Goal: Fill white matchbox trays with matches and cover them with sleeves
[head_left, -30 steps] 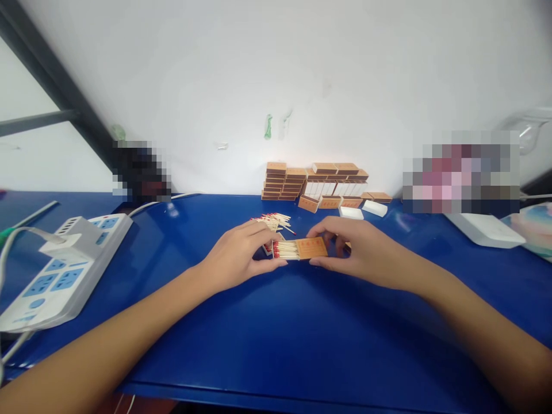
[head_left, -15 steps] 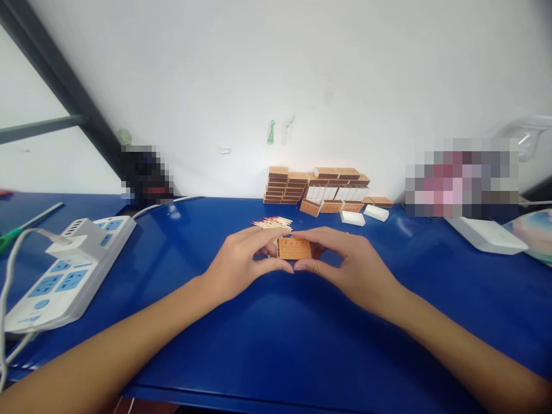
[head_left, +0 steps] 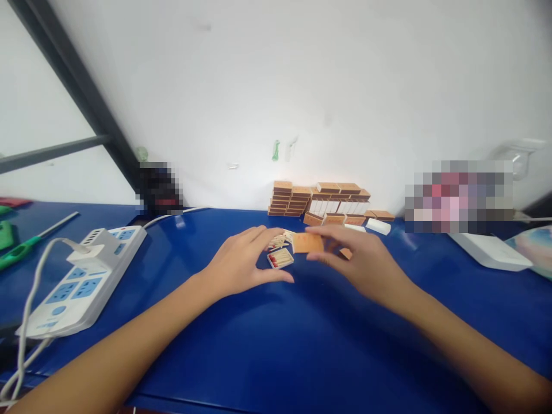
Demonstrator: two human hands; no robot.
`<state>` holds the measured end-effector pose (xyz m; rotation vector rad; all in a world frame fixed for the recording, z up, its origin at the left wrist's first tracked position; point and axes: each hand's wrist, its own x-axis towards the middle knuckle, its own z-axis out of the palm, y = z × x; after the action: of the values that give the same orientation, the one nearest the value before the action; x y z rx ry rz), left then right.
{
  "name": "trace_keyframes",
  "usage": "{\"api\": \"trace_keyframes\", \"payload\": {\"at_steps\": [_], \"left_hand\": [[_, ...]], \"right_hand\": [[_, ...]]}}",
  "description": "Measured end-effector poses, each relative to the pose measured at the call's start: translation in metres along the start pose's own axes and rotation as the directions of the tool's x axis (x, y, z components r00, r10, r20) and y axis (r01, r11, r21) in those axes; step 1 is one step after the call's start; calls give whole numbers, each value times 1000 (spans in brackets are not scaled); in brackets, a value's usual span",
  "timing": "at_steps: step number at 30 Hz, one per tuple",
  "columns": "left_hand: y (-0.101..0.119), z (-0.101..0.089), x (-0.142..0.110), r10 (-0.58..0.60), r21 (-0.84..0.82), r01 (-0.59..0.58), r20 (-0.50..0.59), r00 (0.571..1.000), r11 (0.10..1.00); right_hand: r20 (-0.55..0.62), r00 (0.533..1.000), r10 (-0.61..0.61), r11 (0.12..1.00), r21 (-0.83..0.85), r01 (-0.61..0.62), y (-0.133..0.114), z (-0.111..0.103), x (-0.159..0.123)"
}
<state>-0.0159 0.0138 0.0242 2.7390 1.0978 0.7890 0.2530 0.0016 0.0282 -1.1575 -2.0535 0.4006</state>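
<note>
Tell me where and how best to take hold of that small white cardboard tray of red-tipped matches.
I'd lightly pinch the small white tray by its two short end walls, coming from above. It lies flat and open-topped, so lifting level should keep its red-tipped matches in; the loose wooden matches close behind crowd its far long wall.

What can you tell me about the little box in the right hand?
The small matchbox is a flat, orange-tan rectangle, apparently cardboard, any printing blurred. The right hand grips it by its right end, seemingly just above the blue tabletop, broad face tilted toward the camera. Whether it is fully closed is unclear.
</note>
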Motion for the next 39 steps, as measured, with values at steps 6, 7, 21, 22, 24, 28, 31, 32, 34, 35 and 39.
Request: {"api": "trace_keyframes", "payload": {"at_steps": [6, 7, 21, 22, 24, 28, 31, 32, 34, 35, 39], "left_hand": [[-18, 0, 0, -90, 171, 74, 90, 992, 983], [-19, 2, 0, -81, 164, 65, 93, 992, 984], [-14, 14, -2, -38, 121, 23, 129, 991, 992], [-15, 14, -2, -40, 115, 26, 127, 991, 993], [-15, 14, -2, -49, 99, 37, 121, 991, 994], [-15, 14, -1, -44, 68, 39, 75, 996, 997], [-12, 13, 0, -32, 56, 29, 56, 998, 998], [-11, 13, 0, -31, 45, 29, 58, 998, 999], [-9, 11, 1, -36, 16, 35, 65, 997, 999], [-8, 11, 1, -37, 0, 37, 65, 997, 999], [-6, 11, 0, -19, -62, 21, 30, 999, 998]], "right_hand": [[-147, 989, -25, 991, -134, 5, 32, -27, 85], [-143, 989, -28, 985, -174, 3, 37, -30, 99], [-57, 990, -131, 900, -425, 95, 65, -14, 130], [-82, 984, -156, 909, -402, 110, 62, -16, 124], [-123, 974, -192, 919, -370, 134, 54, -23, 105], [20, 1000, -19, 919, -394, 26, 43, -42, 48], [210, 965, 160, 912, -406, -63, 42, -50, 13], [239, 953, 185, 906, -418, -71, 42, -50, 6], [254, 942, 219, 880, -469, -78, 43, -49, -2], [251, 937, 243, 857, -509, -86, 43, -47, -4], [230, 907, 353, 750, -650, -127, 46, -44, -8]]}}
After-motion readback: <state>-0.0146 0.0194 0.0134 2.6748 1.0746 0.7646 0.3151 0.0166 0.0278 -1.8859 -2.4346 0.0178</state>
